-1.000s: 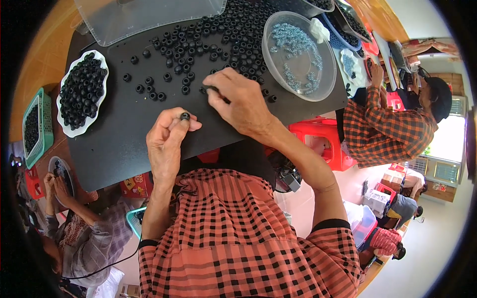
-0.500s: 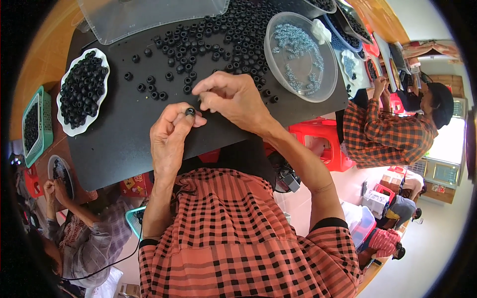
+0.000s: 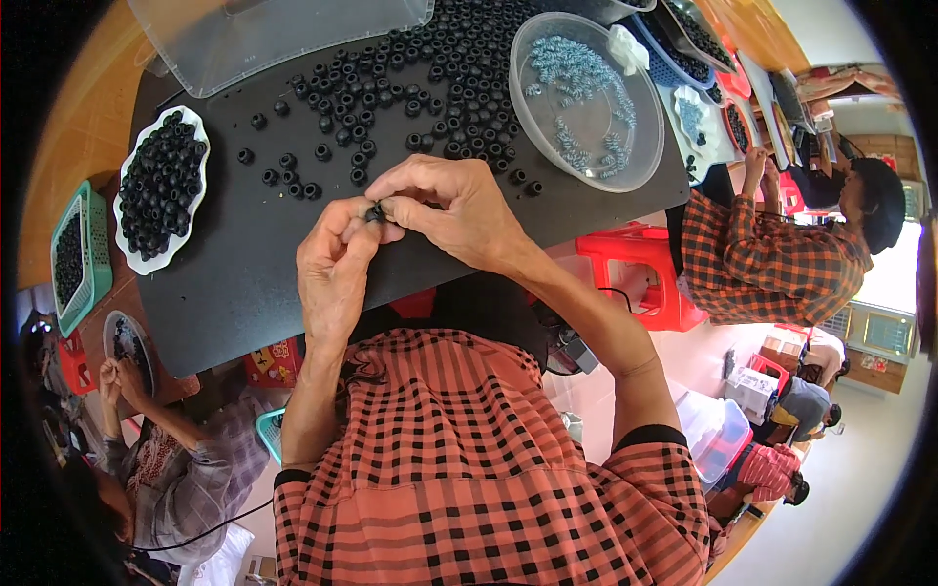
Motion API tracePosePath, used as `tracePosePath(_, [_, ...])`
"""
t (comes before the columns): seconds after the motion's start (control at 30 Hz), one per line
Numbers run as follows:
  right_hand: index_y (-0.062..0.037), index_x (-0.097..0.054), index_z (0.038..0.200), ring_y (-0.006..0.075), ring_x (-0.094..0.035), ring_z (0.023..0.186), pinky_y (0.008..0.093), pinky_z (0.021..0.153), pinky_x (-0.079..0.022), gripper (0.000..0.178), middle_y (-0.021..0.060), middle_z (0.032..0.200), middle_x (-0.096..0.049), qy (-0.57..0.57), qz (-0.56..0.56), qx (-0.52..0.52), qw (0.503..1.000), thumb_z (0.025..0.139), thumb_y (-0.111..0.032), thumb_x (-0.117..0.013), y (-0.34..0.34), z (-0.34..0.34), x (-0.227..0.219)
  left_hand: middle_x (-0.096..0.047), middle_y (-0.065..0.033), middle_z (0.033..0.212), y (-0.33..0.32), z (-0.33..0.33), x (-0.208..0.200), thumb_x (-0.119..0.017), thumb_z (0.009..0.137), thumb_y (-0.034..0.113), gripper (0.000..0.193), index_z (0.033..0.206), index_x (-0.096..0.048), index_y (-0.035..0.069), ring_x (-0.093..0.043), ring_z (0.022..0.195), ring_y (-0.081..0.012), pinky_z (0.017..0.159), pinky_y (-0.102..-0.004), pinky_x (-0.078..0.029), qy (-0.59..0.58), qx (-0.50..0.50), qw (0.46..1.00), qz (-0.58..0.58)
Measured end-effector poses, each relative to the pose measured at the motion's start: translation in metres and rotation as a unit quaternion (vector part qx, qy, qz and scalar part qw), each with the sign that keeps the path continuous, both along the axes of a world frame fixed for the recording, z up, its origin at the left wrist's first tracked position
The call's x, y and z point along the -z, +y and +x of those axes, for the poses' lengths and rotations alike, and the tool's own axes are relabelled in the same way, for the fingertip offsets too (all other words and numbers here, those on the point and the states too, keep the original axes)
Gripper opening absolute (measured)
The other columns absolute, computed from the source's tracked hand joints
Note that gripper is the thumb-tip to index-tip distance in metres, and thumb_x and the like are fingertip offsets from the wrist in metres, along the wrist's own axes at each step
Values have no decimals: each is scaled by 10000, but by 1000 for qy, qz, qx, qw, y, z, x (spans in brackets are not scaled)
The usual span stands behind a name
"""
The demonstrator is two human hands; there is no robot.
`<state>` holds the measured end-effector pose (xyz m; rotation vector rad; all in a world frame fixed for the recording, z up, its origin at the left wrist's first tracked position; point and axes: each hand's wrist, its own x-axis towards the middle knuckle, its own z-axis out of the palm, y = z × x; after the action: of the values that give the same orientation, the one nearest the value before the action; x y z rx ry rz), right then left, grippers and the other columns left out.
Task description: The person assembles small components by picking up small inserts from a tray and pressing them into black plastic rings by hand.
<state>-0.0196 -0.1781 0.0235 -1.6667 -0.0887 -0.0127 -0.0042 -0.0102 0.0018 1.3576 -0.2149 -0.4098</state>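
Note:
Between the thumb and fingers of my left hand (image 3: pixel 329 266) is a small round black bead-like piece (image 3: pixel 374 213) with a hole in it. My right hand (image 3: pixel 457 210) has its fingertips pinched together right at the top of that piece. Whatever is in the right pinch is too small and too covered to name. Many matching loose black pieces (image 3: pixel 469 93) lie on the dark table (image 3: pixel 234 264), a few of them just beyond my fingers. To the right, a round clear tub (image 3: pixel 647 161) holds tiny bluish spring-like coils (image 3: pixel 572 61).
A scalloped white plate (image 3: pixel 202 181) heaped with black pieces stands at the left. Behind is a large clear plastic bin (image 3: pixel 264 44). A green basket (image 3: pixel 98 259) sits off the table's left side. Red stools (image 3: pixel 635 278) and co-workers (image 3: pixel 772 254) are around.
My right hand has moved left and down, from apart to touching the black piece in my left hand. The view has shifted slightly.

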Motion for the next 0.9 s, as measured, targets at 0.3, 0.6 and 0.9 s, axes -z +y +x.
tracePosePath(0.3, [22,-682,935,99,-642,706,228,630,-516,122,72,899,-673,-88,-51,32,994,839,57,-615,4,-5,5,-590,33,813,-3,-2,1,-534,938,23,140,1046,-614,-17,-534,758,-21,745,-182,-449,-24,-15,1000,2])
tracePosePath(0.6, [6,-667,1024,117,-642,744,241,658,-526,210,85,922,-658,-119,-61,73,988,819,46,-647,13,-6,16,-583,33,843,0,1,9,-548,926,19,127,1017,-630,-14,-508,786,-23,751,-177,-426,26,-13,998,-60])
tracePosePath(0.9, [-14,-655,1074,180,-617,756,257,652,-521,378,93,955,-624,-256,-194,48,946,708,43,-731,5,-5,17,-621,11,879,-3,2,0,-548,911,2,189,1068,-651,-21,-546,814,-44,763,-199,-452,86,-15,989,-121])
